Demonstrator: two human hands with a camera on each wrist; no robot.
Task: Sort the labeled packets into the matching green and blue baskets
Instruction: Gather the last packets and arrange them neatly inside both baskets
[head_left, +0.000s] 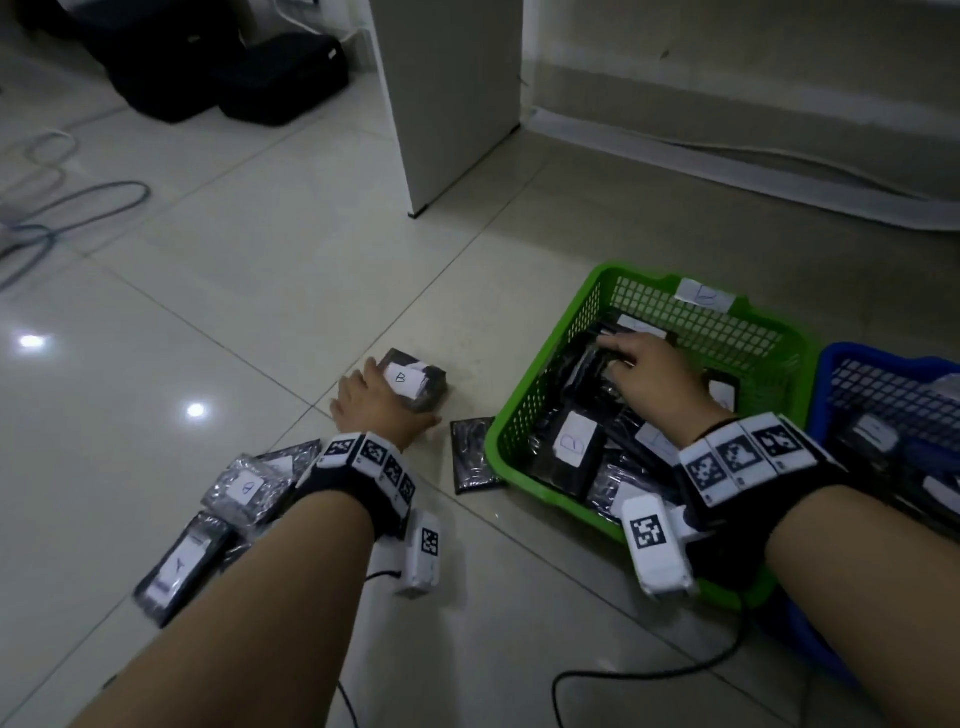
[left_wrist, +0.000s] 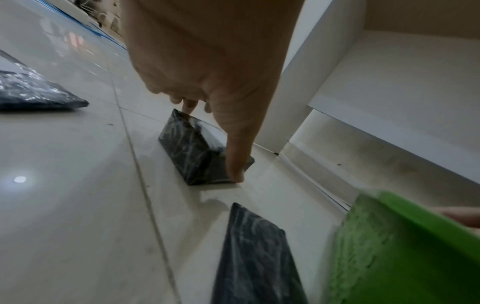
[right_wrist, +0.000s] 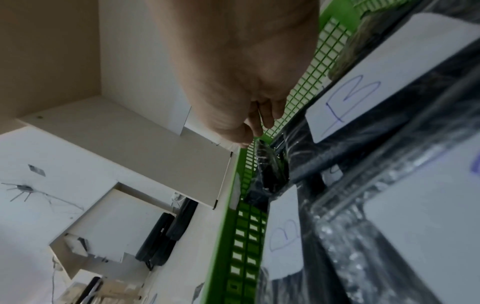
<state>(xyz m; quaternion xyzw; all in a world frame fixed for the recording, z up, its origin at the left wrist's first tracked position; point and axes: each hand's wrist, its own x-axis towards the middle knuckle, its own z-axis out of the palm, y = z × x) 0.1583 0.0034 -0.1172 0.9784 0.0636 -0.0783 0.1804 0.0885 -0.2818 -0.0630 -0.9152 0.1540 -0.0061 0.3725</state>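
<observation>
Both your hands are on packets, one on the floor, one in the green basket.

Your left hand (head_left: 375, 402) pinches the B-labelled packet (head_left: 415, 382) on the tiles (thumb at one edge, fingers at the far edge), just left of the green basket (head_left: 543, 374). Your right hand (head_left: 655, 375) reaches into that basket, fingertips on a dark packet (right_wrist: 267, 166); whether it grips, I cannot tell. The blue basket (head_left: 852, 358) touches the green one's right side.

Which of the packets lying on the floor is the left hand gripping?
The packet labeled B, farthest forward on the tiles; the left hand pinches its edges. The other floor packets lie untouched.
</observation>
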